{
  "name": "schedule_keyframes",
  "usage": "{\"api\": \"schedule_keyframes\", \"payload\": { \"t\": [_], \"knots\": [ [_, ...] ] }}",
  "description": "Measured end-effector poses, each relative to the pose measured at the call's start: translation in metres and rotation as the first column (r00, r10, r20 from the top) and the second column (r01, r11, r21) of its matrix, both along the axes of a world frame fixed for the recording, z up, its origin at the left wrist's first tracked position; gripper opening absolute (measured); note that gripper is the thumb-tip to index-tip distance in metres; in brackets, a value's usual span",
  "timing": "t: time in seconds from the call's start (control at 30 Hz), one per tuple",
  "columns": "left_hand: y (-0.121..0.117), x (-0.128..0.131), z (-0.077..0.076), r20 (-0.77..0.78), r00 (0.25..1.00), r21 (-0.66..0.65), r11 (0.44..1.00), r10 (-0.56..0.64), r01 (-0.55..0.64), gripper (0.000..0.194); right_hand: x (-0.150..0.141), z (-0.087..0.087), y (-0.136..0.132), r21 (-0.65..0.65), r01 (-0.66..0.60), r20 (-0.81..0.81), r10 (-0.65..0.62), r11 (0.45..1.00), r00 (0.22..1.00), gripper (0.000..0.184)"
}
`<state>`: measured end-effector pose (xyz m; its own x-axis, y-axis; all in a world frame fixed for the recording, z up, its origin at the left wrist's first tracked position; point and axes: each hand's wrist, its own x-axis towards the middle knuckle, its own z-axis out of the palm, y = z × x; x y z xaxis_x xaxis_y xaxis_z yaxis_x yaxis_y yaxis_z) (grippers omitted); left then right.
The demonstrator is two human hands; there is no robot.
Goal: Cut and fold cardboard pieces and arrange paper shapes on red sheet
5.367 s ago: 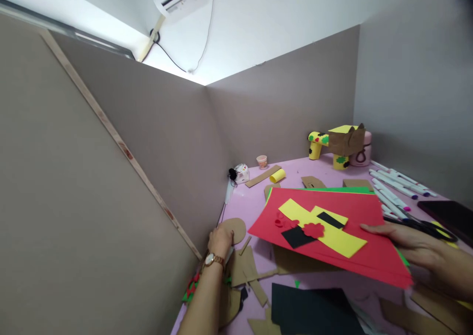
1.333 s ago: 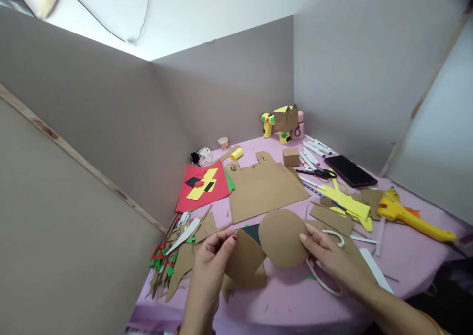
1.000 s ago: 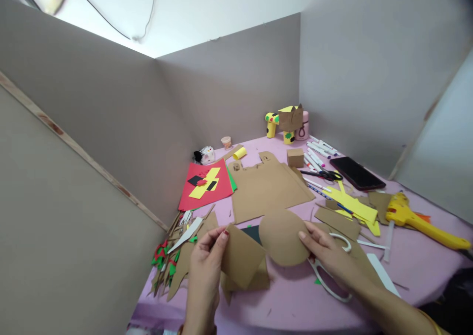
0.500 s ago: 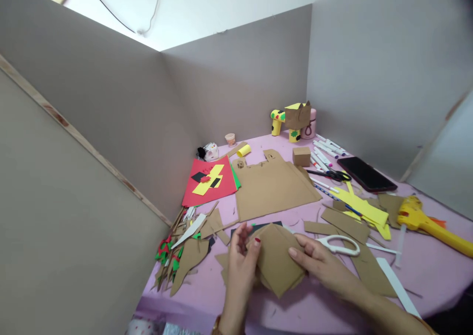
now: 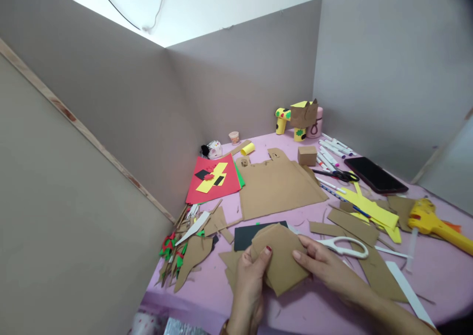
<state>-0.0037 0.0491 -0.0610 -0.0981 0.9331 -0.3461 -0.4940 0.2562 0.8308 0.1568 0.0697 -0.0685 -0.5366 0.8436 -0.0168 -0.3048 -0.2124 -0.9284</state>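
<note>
Both hands hold a stack of brown cardboard pieces (image 5: 281, 261) just above the pink table (image 5: 321, 305). My left hand (image 5: 250, 282) pinches the stack's left edge, thumb on top. My right hand (image 5: 320, 266) grips the right edge with its fingers curled over it. A black sheet (image 5: 246, 234) lies just behind the stack. White-handled scissors (image 5: 345, 248) rest right beside my right hand.
A big cardboard cut-out (image 5: 279, 187) and a red sheet with yellow and black bits (image 5: 214, 180) lie mid-table. Markers (image 5: 334, 148), black scissors (image 5: 338, 175), a phone (image 5: 373, 174), a yellow glue gun (image 5: 432, 219), yellow strips (image 5: 373, 212) sit right. Scraps (image 5: 185, 249) pile left. Grey partitions enclose the table.
The round cardboard piece and the square piece, held apart earlier, have been brought together into one stack between both hands. The view has shifted slightly left.
</note>
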Motion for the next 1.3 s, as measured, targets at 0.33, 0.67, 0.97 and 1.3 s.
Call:
{"api": "schedule_keyframes", "payload": {
  "t": [0.33,0.67,0.97,1.3],
  "knots": [
    [0.001,-0.003,0.002,-0.010,0.999,-0.029,0.998,0.047,-0.047,0.030,0.002,-0.003,-0.003,-0.053,0.116,0.212,-0.102,0.992,0.972,0.035],
    [-0.002,0.000,0.003,-0.032,0.999,0.003,1.000,0.024,-0.024,0.031,0.000,-0.015,-0.002,0.021,0.008,0.184,-0.011,1.000,0.983,0.037],
    [-0.001,-0.022,-0.002,-0.282,0.954,0.094,0.987,-0.100,0.131,0.043,0.003,-0.009,0.000,-0.054,0.020,0.138,-0.012,0.998,0.990,0.038],
    [-0.017,-0.069,0.013,-0.324,0.896,0.044,0.951,0.302,-0.305,0.034,0.016,-0.012,0.009,-0.128,0.389,0.160,-0.368,0.912,0.916,0.025]
  ]
}}
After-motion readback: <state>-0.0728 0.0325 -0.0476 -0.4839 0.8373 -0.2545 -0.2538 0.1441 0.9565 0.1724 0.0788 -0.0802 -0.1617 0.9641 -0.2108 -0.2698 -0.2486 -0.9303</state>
